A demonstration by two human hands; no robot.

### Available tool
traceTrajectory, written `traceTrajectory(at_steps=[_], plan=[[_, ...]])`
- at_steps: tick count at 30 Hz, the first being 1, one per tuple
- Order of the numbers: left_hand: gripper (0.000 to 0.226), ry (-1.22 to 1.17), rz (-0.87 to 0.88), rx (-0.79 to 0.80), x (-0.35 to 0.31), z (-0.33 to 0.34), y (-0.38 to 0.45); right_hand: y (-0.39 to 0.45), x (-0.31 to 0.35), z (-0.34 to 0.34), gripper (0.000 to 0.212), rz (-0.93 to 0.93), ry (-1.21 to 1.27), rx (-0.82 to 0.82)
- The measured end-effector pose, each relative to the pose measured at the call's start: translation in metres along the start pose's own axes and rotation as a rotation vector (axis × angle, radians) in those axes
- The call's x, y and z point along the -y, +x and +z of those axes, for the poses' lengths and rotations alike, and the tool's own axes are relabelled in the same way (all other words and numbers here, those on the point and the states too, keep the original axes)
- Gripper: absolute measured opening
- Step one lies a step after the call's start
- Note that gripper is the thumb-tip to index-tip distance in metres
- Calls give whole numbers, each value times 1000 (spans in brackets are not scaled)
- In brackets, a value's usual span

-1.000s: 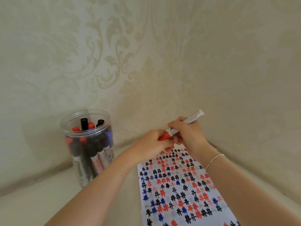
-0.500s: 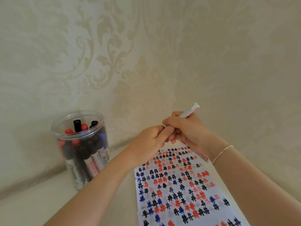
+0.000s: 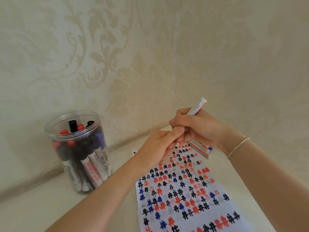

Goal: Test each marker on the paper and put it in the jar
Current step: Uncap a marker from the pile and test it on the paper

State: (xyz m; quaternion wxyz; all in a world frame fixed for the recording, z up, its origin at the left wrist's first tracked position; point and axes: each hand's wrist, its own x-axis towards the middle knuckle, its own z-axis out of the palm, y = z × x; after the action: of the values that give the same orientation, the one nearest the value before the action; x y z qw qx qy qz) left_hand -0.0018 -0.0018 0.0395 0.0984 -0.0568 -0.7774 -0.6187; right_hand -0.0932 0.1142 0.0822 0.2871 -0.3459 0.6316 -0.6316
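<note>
My right hand (image 3: pixel 199 129) grips a white marker with a red label (image 3: pixel 198 106); its tail sticks up and to the right out of the fist. My left hand (image 3: pixel 157 148) meets it from the left, fingers curled round the marker's front end, which they hide. Both hands hover over the far end of the paper (image 3: pixel 185 191), a white sheet covered with black, red and blue hash marks. The clear plastic jar (image 3: pixel 53 131) stands open at the left by the wall, with several capped markers upright in it.
Two loose markers (image 3: pixel 199 147) lie on the table at the far end of the paper, partly under my right hand. Patterned walls close in behind and on the right. The pale tabletop (image 3: pixel 41 206) runs between the jar and the paper.
The red cap showed between my hands one second ago; my left fingers now cover it. The hands have closed together and the marker stands more upright.
</note>
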Motion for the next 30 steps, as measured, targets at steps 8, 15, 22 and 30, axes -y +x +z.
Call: traceTrajectory(at_steps=[8,15,22,30], plan=[[25,584,-36,119,-10,-13,-5,-3,-8,-1,19,-57,96,-537],[48,1071,-318,325,16,-15,-3,-25,-34,8,16,17,185,-574],[34,829,-95,223,46,42,-9,-88,-69,13,25,24,-131,-679],[32,859,124,249,66,67,-21,-138,-102,2,34,206,-155,-571]])
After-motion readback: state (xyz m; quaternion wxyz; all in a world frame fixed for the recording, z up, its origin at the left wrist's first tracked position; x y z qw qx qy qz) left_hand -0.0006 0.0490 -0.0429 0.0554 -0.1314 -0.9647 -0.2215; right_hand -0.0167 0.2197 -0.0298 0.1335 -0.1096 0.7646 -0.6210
